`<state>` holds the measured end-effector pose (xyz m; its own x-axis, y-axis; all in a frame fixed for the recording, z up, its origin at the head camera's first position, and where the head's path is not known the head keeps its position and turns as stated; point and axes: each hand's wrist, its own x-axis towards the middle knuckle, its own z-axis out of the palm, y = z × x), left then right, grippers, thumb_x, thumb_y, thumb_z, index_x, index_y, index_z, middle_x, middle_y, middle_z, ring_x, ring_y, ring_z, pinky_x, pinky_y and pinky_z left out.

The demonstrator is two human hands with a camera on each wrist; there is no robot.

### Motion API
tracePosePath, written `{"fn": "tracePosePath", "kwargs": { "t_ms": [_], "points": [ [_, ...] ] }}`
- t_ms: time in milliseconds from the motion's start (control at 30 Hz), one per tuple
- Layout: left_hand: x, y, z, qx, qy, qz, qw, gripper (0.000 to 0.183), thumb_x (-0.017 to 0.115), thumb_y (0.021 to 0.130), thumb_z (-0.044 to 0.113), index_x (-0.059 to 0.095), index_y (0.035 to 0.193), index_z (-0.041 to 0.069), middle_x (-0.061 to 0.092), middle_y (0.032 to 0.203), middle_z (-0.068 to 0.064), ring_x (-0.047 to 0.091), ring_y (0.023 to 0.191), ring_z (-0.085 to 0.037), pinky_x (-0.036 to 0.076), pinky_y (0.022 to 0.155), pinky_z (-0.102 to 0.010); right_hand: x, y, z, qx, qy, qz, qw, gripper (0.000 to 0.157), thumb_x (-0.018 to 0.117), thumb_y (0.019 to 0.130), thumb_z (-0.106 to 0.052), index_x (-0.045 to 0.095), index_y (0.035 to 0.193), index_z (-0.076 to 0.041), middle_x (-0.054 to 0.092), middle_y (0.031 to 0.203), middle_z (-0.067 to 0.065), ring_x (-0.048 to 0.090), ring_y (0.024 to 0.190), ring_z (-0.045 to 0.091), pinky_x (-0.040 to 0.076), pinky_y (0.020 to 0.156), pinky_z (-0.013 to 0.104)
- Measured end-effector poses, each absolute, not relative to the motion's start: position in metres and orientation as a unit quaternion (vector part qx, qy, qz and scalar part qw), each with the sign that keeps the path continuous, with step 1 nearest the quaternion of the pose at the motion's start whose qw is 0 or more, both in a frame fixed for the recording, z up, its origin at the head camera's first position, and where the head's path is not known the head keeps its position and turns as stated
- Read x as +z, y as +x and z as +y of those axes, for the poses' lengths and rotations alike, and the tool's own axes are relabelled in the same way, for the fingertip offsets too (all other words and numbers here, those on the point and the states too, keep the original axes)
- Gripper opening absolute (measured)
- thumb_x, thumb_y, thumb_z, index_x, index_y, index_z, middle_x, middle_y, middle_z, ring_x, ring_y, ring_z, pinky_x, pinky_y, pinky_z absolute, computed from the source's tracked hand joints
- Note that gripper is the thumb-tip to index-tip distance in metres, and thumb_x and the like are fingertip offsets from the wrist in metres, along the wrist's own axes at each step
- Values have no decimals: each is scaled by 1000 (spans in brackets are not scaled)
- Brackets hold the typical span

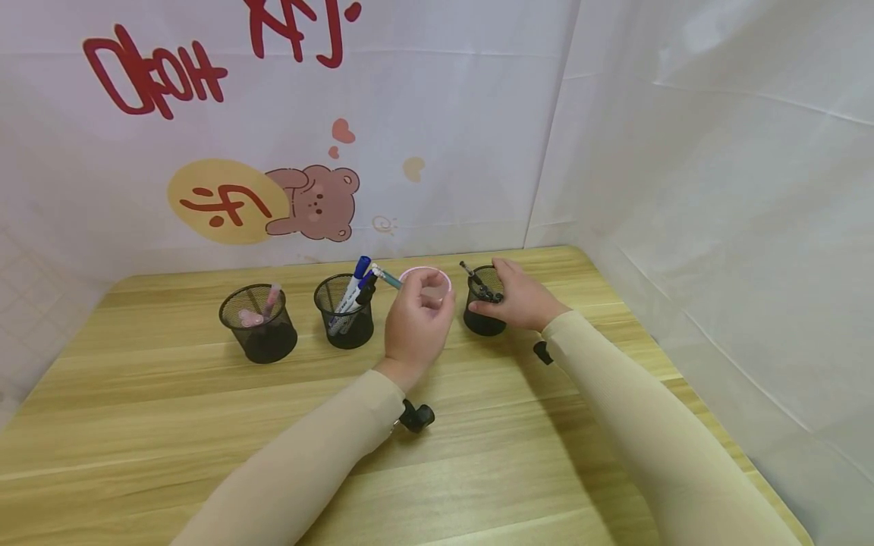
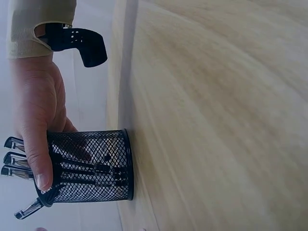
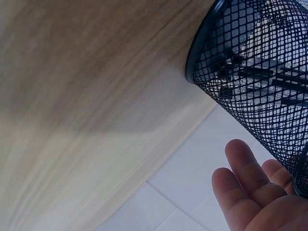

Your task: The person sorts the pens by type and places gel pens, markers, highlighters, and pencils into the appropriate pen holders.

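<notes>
My right hand (image 1: pixel 524 298) grips a black mesh pen holder (image 1: pixel 483 324) on the right, its thumb in front near the rim and other fingers behind. Black gel pens (image 2: pixel 17 159) with clear caps stick out of it in the left wrist view. Its mesh wall (image 3: pixel 260 96) and my fingers beside it fill the right wrist view's right side. My left hand (image 1: pixel 416 326) is loosely curled in front of a pink-rimmed container (image 1: pixel 429 268), thumb and fingers apart. A teal pen (image 1: pixel 389 278) with a white top points up-left beside it; its lower end is hidden.
A mesh holder (image 1: pixel 350 339) with blue and black markers stands left of my left hand. Farther left another mesh holder (image 1: pixel 271 345) contains pink items. The wooden table (image 1: pixel 464 455) meets white cloth walls (image 1: pixel 464 114) at the back and right.
</notes>
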<state>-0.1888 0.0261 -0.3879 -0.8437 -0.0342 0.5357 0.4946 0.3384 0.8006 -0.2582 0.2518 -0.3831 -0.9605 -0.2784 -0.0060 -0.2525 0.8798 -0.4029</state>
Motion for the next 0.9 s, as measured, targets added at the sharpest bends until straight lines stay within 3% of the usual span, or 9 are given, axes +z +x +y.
{"fn": "tracePosePath", "kwargs": {
  "t_ms": [200, 400, 733, 900],
  "points": [
    [-388, -184, 15, -527, -185, -793, 243, 31, 72, 98, 21, 61, 125, 10, 71, 119, -6, 75, 90, -23, 64, 83, -44, -383, -260, 252, -198, -142, 969, 30, 114, 75, 89, -64, 21, 165, 3, 30, 168, 26, 36, 154, 43, 34, 126, 58],
    [-388, -179, 0, -477, -207, -816, 253, 36, 75, 96, 24, 63, 127, 12, 75, 118, -6, 74, 101, -28, 61, 85, -43, -381, -259, 252, -196, -139, 970, 32, 112, 75, 88, -66, 26, 163, 1, 35, 166, 24, 42, 151, 42, 38, 124, 58],
    [-381, -161, -31, -412, -201, -865, 204, 36, 75, 94, 29, 66, 125, 12, 73, 119, -7, 68, 111, -28, 57, 94, -49, -381, -261, 251, -182, -138, 973, 41, 108, 74, 86, -70, 33, 158, 0, 41, 159, 23, 52, 142, 41, 44, 118, 58],
    [-378, -154, -52, -404, -213, -869, 193, 42, 77, 95, 26, 64, 132, 10, 72, 128, -8, 67, 120, -29, 54, 103, -51, -376, -259, 251, -166, -136, 975, 57, 114, 74, 86, -69, 26, 162, 1, 36, 164, 25, 47, 147, 44, 42, 120, 59]
  ]
}}
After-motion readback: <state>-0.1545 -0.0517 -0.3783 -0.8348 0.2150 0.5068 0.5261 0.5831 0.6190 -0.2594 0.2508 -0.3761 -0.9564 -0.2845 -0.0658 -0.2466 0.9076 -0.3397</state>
